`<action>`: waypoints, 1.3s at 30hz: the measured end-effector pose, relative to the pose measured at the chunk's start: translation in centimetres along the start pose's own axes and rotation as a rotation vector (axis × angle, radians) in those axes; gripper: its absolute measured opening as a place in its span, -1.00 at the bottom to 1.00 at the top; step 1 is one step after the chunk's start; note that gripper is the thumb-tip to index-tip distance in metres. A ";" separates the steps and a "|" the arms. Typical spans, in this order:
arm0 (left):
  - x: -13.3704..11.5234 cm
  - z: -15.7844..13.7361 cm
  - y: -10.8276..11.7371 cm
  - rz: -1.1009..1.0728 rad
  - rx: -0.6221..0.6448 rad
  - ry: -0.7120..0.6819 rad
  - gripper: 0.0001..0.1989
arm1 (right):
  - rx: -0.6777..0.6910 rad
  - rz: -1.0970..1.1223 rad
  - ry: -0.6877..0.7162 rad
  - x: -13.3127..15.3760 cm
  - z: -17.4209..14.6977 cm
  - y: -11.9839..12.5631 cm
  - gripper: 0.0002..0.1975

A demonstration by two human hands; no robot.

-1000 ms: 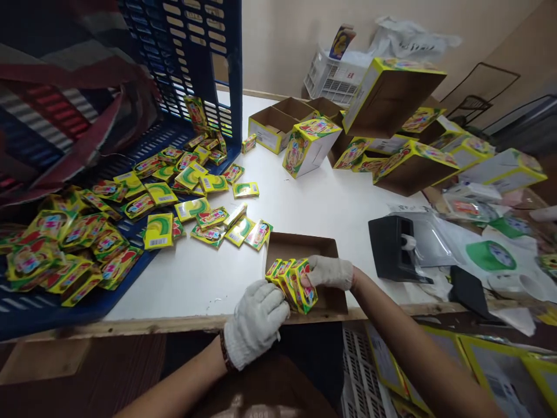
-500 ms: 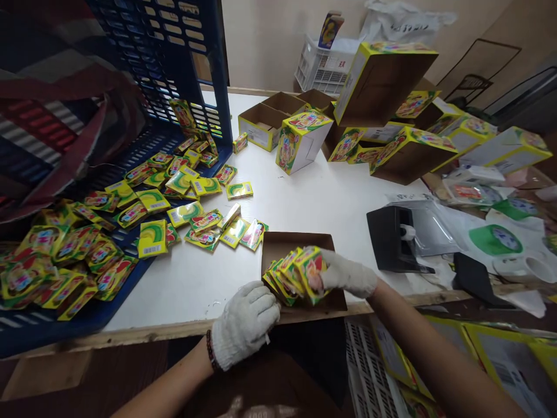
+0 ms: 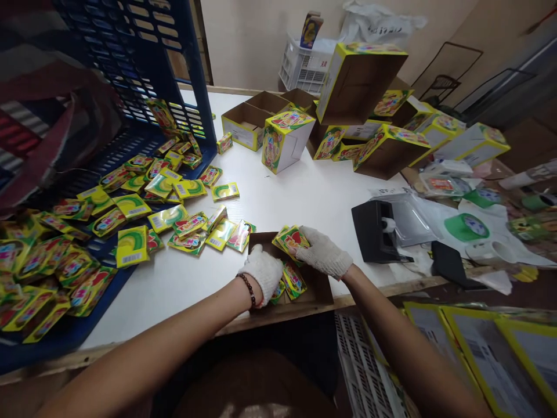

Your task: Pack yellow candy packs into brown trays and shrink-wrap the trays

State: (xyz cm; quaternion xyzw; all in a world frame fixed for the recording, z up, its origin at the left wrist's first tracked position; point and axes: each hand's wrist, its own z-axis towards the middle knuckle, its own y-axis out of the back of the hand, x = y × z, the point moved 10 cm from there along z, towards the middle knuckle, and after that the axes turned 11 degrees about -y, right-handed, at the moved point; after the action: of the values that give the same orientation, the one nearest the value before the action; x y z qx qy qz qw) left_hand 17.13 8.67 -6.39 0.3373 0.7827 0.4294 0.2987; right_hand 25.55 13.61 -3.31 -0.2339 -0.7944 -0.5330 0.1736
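Note:
In front of me a shallow brown-inside carton (image 3: 319, 292) lies open at the table's front edge, with small yellow-green printed boxes (image 3: 294, 280) in it. My right hand (image 3: 325, 253), in a white knitted glove, grips small printed boxes (image 3: 289, 239) at the carton's far side. My left hand (image 3: 263, 274), gloved too and with a bead bracelet at the wrist, reaches into the carton's left part. Its fingers are curled beside the small boxes; what they hold is hidden from view.
Many loose small boxes (image 3: 133, 247) spill from a tipped blue crate (image 3: 198, 69) on the left. Empty display cartons (image 3: 378, 152) stand at the back. To the right are a black tape dispenser (image 3: 369, 232) and a green tape roll (image 3: 466, 226). Below right sits a white crate (image 3: 363, 360).
My left hand has moved up from the carton's near corner into it. The right hand has shifted small boxes toward the carton's far side. The camera view has turned slightly right.

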 end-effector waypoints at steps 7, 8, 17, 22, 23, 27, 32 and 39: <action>1.2 -0.6 1.1 -0.105 -0.012 0.094 -0.73 | -0.027 0.056 0.079 -0.1 0.1 -0.6 -0.50; 1.3 -0.8 1.2 -0.113 -0.021 0.126 -0.69 | -0.043 0.059 0.082 0.0 0.1 -0.6 -0.47; -3.2 -3.5 -1.1 -0.121 -0.023 0.117 -0.68 | 0.179 -0.079 0.187 2.7 0.1 -2.8 -0.63; -4.9 -4.1 -2.5 -0.146 0.015 0.034 -0.47 | 0.477 -0.302 0.235 5.1 1.6 -7.2 -0.72; -4.7 -4.3 -3.0 -0.135 0.041 0.041 -0.54 | 0.522 -0.315 0.232 5.2 1.9 -8.0 -0.74; -4.7 -5.3 -3.0 -0.156 -0.022 -0.008 -0.67 | 0.680 -0.071 0.180 4.4 2.1 -9.7 -0.81; -4.3 -5.4 -2.3 -0.295 0.035 0.089 -0.35 | 0.461 0.044 0.058 1.7 2.6 -8.0 -0.74; -3.3 -4.8 -3.0 -0.240 0.148 0.188 -0.17 | 0.476 -0.231 0.175 3.3 1.2 -7.8 -0.76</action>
State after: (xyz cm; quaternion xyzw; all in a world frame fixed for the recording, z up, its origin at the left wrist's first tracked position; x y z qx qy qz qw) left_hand 14.61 2.57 -6.26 0.2208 0.8713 0.3614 0.2478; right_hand 18.39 12.80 -7.99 -0.0475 -0.9007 -0.3659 0.2295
